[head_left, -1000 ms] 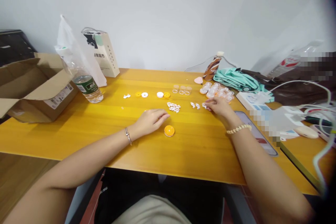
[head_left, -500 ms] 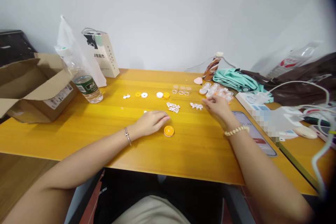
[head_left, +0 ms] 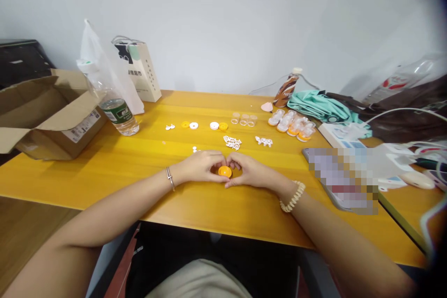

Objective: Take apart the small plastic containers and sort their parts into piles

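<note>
The left hand (head_left: 200, 166) curled its thumb and fingers round the left side of a small orange dish (head_left: 225, 172), seeming to pinch it at the fingertips. The right hand (head_left: 253, 172) arched round the other side, its fingers likewise against or just beside the rim; whether it gripped or only touched could not be told. The dish was level at the middle of the worktop (head_left: 258, 219), its hollow facing up; its outline was round, so neither direction ran longer than the other.

Just beyond the left hand lay small white bits (head_left: 194, 148), partly hidden by it. On the far side of the dish sat a cluster of white openwork gears (head_left: 232, 142), and right of it a second group of white cut-out parts (head_left: 263, 141), strung out left to right.

Farther back, a white disc (head_left: 214, 125) touched a yellow disc (head_left: 223, 126), and three clear cups (head_left: 244, 120) stood in a row to their right. Orange-based clear capsules (head_left: 291, 125) lay at far right, short of a brown drink bottle (head_left: 285, 88), which leaned right. At far left a water bottle (head_left: 118, 114) tilted, its cap end up and left.
</note>
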Available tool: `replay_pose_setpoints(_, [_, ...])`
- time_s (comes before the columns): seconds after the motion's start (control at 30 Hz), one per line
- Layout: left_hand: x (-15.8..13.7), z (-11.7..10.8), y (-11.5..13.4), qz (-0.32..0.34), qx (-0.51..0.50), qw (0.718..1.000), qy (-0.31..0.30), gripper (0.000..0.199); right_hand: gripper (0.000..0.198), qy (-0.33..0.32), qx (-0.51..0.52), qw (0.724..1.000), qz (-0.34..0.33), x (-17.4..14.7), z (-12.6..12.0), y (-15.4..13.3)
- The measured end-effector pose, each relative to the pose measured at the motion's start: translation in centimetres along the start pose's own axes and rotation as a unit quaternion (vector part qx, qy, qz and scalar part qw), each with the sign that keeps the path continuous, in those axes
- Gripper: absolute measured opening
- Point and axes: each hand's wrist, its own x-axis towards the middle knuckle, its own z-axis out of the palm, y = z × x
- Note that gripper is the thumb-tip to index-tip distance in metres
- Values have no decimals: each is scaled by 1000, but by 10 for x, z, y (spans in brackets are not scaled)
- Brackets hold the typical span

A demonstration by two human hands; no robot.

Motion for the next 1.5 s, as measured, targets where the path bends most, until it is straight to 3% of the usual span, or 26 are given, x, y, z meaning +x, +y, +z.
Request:
replay_pose_setpoints(0.33, [0, 4, 0, -75, -62, 994, 50, 36, 22, 18, 21, 1000, 5, -2, 0, 2])
replay_pose_setpoints(0.47, [1, -3, -2, -67, -84, 987, 118, 29, 21, 17, 36, 999, 15, -2, -2, -1])
replay_pose_setpoints(0.63, [7, -14, -22, -86, -18, 975, 204, 28, 22, 18, 40, 999, 8, -1, -2, 0])
replay_pose_setpoints(0.9, [35, -16, -60, -227, 49, 960, 154, 30, 23, 17, 29, 999, 19, -2, -3, -1])
replay_pose_setpoints(1.07, [46, -11, -71, -249, 95, 951, 157, 31, 25, 16, 27, 999, 16, -2, -2, 2])
replay_pose_setpoints(1.2, [45, -10, -72, -228, 100, 952, 176, 33, 26, 17, 31, 999, 11, -2, -1, 4])
replay_pose_setpoints(1.33, [34, -16, -54, -148, 104, 962, 205, 22, 26, 16, 35, 999, 14, -1, -1, 5])
replay_pose_setpoints(1.4, [25, -19, -36, -82, 63, 980, 168, 17, 26, 16, 33, 999, 12, -1, -1, 4])
replay_pose_setpoints(1.5, [10, -18, -10, -3, -32, 997, 66, 17, 24, 12, 32, 999, 3, -1, -2, 4])
